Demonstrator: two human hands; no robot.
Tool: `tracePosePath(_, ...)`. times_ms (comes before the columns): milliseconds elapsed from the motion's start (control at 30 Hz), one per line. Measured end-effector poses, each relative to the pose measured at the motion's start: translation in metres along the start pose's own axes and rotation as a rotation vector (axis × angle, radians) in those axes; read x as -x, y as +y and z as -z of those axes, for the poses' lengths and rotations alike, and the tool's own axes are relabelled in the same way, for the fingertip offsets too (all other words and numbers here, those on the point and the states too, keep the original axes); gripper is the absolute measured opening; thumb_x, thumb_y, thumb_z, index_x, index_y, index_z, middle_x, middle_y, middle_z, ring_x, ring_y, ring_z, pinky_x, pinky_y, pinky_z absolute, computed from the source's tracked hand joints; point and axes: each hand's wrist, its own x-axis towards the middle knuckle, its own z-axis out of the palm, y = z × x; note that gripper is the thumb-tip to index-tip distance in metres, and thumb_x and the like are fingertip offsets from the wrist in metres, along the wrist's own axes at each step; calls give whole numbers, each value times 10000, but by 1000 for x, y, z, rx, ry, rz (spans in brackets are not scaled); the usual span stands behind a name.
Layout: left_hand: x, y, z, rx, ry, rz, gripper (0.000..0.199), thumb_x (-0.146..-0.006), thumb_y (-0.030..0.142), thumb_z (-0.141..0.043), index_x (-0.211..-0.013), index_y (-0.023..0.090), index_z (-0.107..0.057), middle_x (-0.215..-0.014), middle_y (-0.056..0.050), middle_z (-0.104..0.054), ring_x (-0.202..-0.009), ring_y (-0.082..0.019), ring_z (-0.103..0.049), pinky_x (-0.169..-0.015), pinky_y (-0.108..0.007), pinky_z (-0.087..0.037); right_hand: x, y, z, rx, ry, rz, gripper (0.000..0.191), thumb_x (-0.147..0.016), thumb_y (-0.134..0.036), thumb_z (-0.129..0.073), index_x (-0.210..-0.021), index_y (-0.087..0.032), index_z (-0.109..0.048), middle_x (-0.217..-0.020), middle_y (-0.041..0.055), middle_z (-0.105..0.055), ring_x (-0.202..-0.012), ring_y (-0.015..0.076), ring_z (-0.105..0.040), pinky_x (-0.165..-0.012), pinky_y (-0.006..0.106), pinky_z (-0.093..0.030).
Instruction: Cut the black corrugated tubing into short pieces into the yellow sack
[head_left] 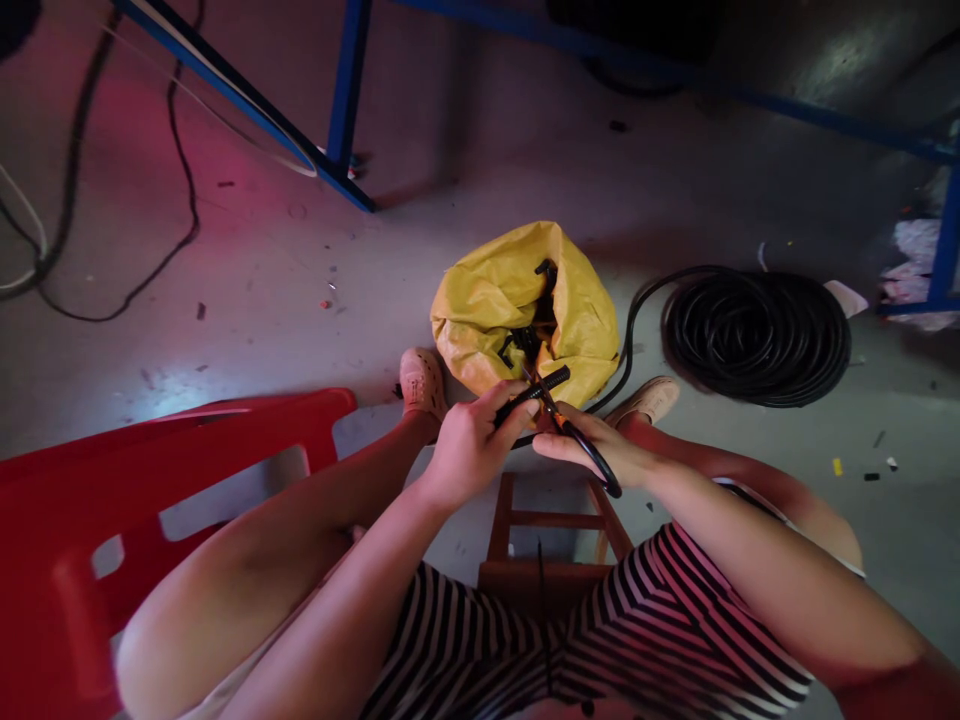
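Note:
My left hand (pixel 474 440) is closed around a black ribbed tube (pixel 553 380), whose end sticks out past my thumb. In my right hand (pixel 592 445) is a pair of scissors (pixel 592 455) with black handles, its blades crossing the tube. Just beyond both hands a yellow bag (pixel 487 300) stands on the floor with its mouth open, and several short black pieces (pixel 525 342) lie inside. The black tube runs from my hands past the bag's right side to a large coil (pixel 757 338) on the floor.
A red plastic stool (pixel 187 450) is at my left. Between my legs is a wooden stool (pixel 555 520). Blue metal frame legs (pixel 349 90) stand ahead, and loose cables (pixel 180 150) lie at the upper left. Small scraps dot the floor.

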Motion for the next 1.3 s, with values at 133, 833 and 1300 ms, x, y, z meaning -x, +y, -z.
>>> tracePosePath(133,0,0,3,-36,-50,-4,360,-971,446,-572,-1118,152,-717,-950,-83,-793,-878,-233,-735,-843,-320,-540,-3,3,1,-16,-16,17,514,-922,-682,-641,-1044,-183,-625,-944,21,-581,-898,196,-542,-823,323,-433)
tracePosePath(833,-3,-3,5,114,-49,-5,291,-991,438,-551,-991,171,-666,-871,-24,-682,-843,-172,-599,-757,-261,-463,-5,12,-14,-203,80,-50,607,-821,-754,-701,-671,-207,-486,-486,-55,-473,-442,106,-465,-462,226,-338)
tracePosePath(1300,-7,-1,5,150,-20,24,254,-970,410,-566,-931,173,-647,-844,-18,-660,-803,-156,-588,-764,-266,-474,-8,17,-15,-236,101,-81,600,-791,-731,-749,-660,-206,-490,-463,-58,-492,-411,96,-466,-429,213,-347)
